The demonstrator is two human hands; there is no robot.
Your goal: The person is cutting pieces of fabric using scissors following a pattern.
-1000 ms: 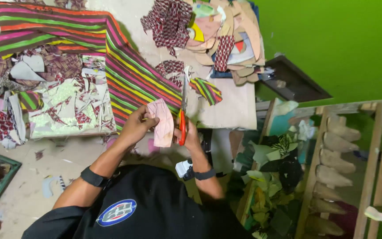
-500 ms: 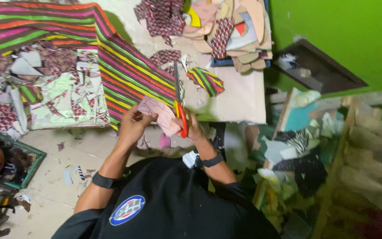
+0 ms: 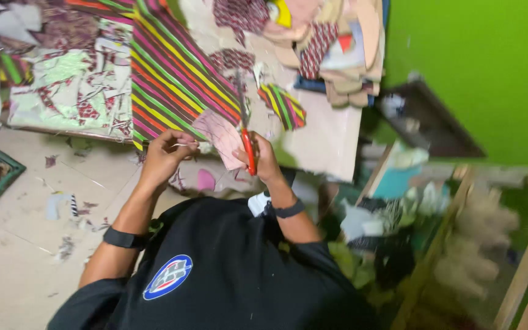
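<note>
Lighting even and fairly bright, likely from overhead; no glare. Soft shadow falls on the floor (image 3: 25,244) beneath the bench (image 3: 331,140) edge. Motion blur throughout, heaviest at right, where the wooden rack (image 3: 520,244) and clutter smear. Green wall (image 3: 478,55) strongly saturated. Fabric patterns at far left soft.

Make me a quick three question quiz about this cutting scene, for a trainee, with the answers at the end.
1. True or false: the right hand holds orange-handled scissors.
2. Which material is being cut? A) pink patterned piece B) striped fabric C) green wall
3. Fill in: the left hand grips the pink piece at its ____ edge, as seen in the picture.

Key
1. True; the blades point up across the piece.
2. A; it is held between both hands, in front of the worktable.
3. Left.
</note>
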